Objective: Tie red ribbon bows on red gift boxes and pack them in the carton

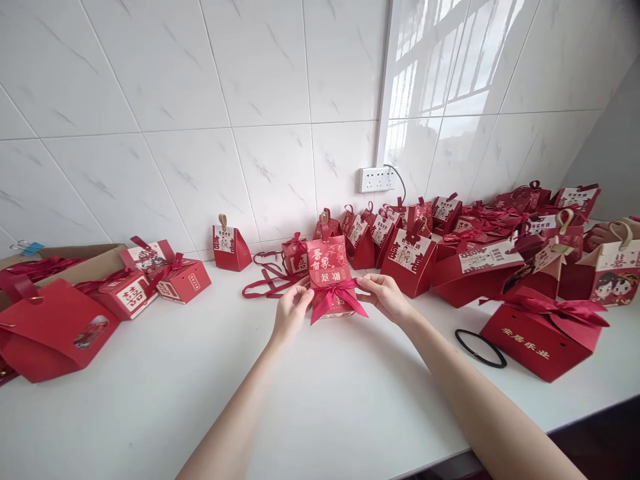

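Observation:
A small red gift box (327, 257) with pale lettering and a strap loop on top stands in the middle of the white table. Across its front is a crimson ribbon bow (339, 293), its two tails hanging down. My left hand (293, 310) pinches the bow's left side between thumb and fingers. On the other side, my right hand (387, 298) has the right loop between its fingertips. Both hands are close to the box's sides, and the bow covers part of its lower front. Just behind lies a loose dark red ribbon (267, 283).
Many red gift boxes crowd the right, including a large bowed box (540, 340) beside a black ring-shaped band (481, 348). At left are a cardboard carton (103, 257), a red bag-shaped box (55, 327) and smaller boxes. A power strip (377, 179) hangs on the tiled wall.

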Available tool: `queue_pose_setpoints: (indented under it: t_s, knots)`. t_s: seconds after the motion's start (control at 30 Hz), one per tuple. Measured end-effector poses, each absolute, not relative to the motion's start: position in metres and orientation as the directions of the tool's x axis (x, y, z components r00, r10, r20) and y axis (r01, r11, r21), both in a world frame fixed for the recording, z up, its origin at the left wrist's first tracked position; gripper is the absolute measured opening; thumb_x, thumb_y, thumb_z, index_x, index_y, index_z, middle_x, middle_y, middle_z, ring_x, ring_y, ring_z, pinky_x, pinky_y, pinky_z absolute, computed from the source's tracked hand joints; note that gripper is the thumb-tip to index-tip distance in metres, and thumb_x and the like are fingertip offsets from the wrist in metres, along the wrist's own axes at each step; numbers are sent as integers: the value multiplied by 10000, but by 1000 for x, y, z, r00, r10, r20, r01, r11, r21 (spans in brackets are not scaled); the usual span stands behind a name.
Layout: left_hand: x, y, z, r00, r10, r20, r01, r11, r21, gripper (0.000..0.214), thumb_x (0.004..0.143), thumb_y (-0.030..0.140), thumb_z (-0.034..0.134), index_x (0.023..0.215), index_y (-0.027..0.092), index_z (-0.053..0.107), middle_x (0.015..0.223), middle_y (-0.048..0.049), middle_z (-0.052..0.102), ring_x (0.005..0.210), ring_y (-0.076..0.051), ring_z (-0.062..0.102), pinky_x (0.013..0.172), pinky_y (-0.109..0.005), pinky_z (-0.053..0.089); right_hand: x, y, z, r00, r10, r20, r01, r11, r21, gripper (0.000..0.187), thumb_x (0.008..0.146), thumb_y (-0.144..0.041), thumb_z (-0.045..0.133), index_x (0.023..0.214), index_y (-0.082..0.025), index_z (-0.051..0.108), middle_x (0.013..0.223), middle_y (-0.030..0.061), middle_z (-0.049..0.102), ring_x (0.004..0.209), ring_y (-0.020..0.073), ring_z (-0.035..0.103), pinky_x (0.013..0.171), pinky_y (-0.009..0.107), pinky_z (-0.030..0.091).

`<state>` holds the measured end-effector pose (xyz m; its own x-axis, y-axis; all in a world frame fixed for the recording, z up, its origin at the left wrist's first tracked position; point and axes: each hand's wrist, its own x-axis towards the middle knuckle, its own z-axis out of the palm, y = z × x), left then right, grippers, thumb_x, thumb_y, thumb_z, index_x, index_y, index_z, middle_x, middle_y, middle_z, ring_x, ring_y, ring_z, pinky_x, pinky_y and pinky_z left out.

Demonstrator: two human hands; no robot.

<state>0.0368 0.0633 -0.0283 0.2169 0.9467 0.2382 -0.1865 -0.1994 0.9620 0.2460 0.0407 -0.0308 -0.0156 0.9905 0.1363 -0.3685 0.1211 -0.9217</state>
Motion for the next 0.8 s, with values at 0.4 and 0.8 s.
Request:
queue_pose_setpoints:
  t_s: [0.4,0.8]
  knots:
    - [41,63,-29,182,969,166,-252,-117,961,371,610,451,731,599,173,487,1110,-80,636,866,-194,618,664,-259,484,254,43,-34,-26,992,123,-248,113,-962,371,718,-514,679,791,-151,684,938,96,678,968,250,611,899,437,477]
    - [41,64,-31,148,986,80,-227,-45,973,437,639,505,714,880,163,588,959,-78,669,882,-207,635,737,-305,485,242,31,-29,-263,919,294,164,343,-925,917,572,-297,819,1366,-308,360,1394,78,426,1270,292,422,1019,469,381]
